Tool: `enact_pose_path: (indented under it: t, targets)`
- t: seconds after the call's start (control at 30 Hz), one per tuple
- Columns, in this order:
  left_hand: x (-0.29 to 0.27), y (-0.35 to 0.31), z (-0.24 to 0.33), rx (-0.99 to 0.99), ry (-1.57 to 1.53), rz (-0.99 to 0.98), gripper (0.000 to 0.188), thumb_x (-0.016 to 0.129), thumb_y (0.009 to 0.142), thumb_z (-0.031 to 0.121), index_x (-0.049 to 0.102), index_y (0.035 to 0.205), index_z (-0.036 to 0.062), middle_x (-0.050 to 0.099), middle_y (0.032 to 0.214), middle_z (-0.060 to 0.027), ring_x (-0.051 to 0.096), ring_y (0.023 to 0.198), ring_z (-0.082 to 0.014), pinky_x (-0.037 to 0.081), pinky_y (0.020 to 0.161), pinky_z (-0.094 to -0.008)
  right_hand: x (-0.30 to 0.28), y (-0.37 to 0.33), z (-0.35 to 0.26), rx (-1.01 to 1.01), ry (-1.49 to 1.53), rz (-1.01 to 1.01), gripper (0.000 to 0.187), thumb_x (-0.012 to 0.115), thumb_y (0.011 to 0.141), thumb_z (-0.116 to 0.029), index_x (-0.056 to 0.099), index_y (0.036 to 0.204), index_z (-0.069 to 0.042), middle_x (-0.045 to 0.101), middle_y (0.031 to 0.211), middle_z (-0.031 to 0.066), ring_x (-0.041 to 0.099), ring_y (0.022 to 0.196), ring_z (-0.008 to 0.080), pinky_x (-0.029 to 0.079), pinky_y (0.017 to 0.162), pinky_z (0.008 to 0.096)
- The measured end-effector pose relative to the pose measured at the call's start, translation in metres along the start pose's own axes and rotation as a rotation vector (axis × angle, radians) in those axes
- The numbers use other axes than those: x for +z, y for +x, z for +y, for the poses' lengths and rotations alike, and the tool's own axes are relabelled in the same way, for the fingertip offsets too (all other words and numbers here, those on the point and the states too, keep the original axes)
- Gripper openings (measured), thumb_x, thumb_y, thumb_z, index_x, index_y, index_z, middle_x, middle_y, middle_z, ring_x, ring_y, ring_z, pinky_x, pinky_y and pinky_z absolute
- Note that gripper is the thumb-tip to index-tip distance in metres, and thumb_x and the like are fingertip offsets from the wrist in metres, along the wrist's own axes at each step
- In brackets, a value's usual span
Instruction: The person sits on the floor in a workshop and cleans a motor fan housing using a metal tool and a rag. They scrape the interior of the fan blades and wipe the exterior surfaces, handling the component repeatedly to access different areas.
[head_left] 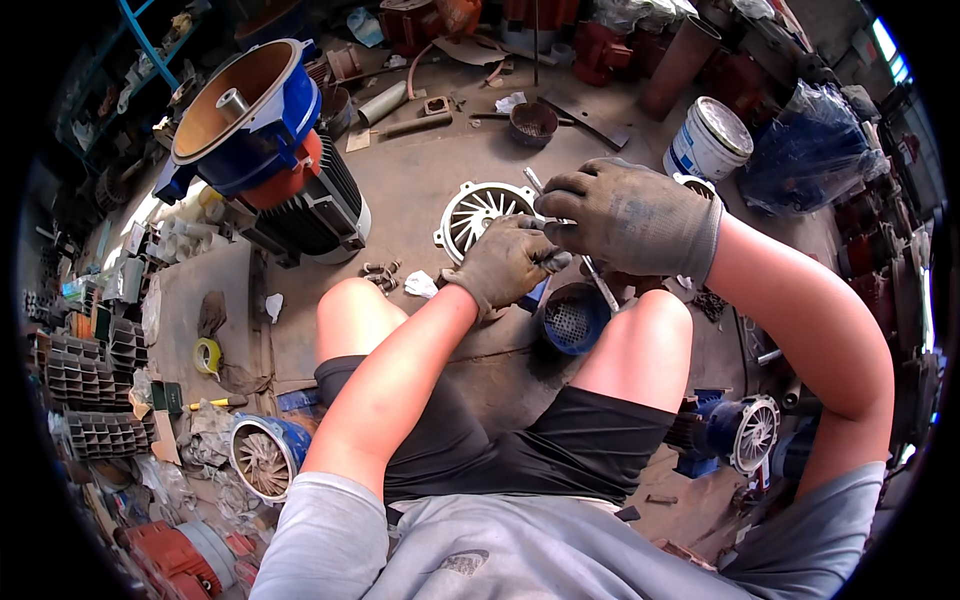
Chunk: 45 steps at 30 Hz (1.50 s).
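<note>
Both my hands wear grey-brown work gloves and meet in front of my knees. My right hand [632, 215] is closed around a long silver metal tool [601, 284], its narrow end poking out above the fingers; the grip hides its middle. Close beside it, my left hand [510, 262] has curled fingers, and what they hold is hidden. Beyond the left hand lies a pale round slotted motor cover [470, 222], partly covered by the glove. A blue round cover with a perforated bottom [574, 322] sits below my hands, by my right knee.
At the left stands a finned motor [310, 210] with a wide blue flange. A white bucket [708, 138] and a plastic-wrapped blue thing [812, 150] are at the right. Smaller blue motors [735, 433] flank my legs. A rusty bowl [533, 124] and yellow tape [206, 356] lie around.
</note>
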<state>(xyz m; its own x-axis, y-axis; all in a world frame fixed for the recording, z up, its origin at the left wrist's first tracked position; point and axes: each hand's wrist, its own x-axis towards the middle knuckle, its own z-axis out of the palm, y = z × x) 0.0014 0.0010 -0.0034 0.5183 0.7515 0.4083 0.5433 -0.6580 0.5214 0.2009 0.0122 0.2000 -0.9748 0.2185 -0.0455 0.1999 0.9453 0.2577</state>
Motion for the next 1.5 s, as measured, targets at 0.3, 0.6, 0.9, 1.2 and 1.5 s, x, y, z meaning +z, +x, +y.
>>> enact_pose_path:
  t: [0.3,0.6,0.9,1.2,1.5]
  targets:
    - [0.001,-0.002,-0.005,-0.063,-0.064,-0.006,0.019,0.08,0.099,0.03,0.083,0.107,0.0132,0.081,0.109,-0.0133,0.074,0.112,-0.0361,0.056,0.1,-0.0487,-0.012,0.037,-0.025,0.84,0.45,-0.516,0.065,0.055,0.114,-0.062,0.079,0.126,-0.003,0.083,0.113,0.0233,0.08,0.11,0.0417,0.06,0.099,0.0528]
    - [-0.005,0.006,0.006,-0.011,-0.111,0.03,0.026,0.079,0.103,0.04,0.086,0.113,0.0166,0.082,0.106,-0.0127,0.072,0.117,-0.0391,0.055,0.106,-0.0539,0.018,-0.004,0.018,-0.045,-0.196,0.114,0.056,0.074,0.095,-0.03,0.07,0.151,-0.031,0.059,0.165,-0.002,0.049,0.16,0.0281,0.046,0.127,0.0547]
    - [0.002,0.002,-0.008,0.05,-0.16,0.087,0.024,0.082,0.095,0.032,0.081,0.105,0.0106,0.079,0.109,-0.0159,0.073,0.111,-0.0394,0.055,0.105,-0.053,0.037,0.024,0.02,-0.16,0.017,0.009,0.027,0.079,0.091,-0.039,0.089,0.092,-0.015,0.08,0.129,0.006,0.064,0.14,0.0263,0.034,0.136,0.0569]
    - [-0.008,-0.001,-0.019,-0.047,-0.045,-0.114,0.054,0.084,0.09,0.036,0.067,0.134,0.0117,0.07,0.141,-0.0188,0.062,0.139,-0.0404,0.046,0.121,-0.054,0.034,0.036,-0.029,0.483,0.01,-0.158,0.042,0.074,0.097,-0.048,0.086,0.089,-0.01,0.078,0.082,0.0109,0.074,0.094,0.0305,0.053,0.093,0.0446]
    - [-0.08,-0.028,-0.05,-0.072,0.608,-0.581,0.126,0.091,0.079,0.062,0.031,0.179,0.0146,0.026,0.182,-0.031,0.032,0.165,-0.056,0.033,0.134,-0.0615,0.053,0.011,0.01,0.184,0.134,-0.174,0.035,0.084,0.077,-0.041,0.082,0.1,-0.014,0.078,0.086,0.0106,0.078,0.09,0.035,0.06,0.084,0.0483]
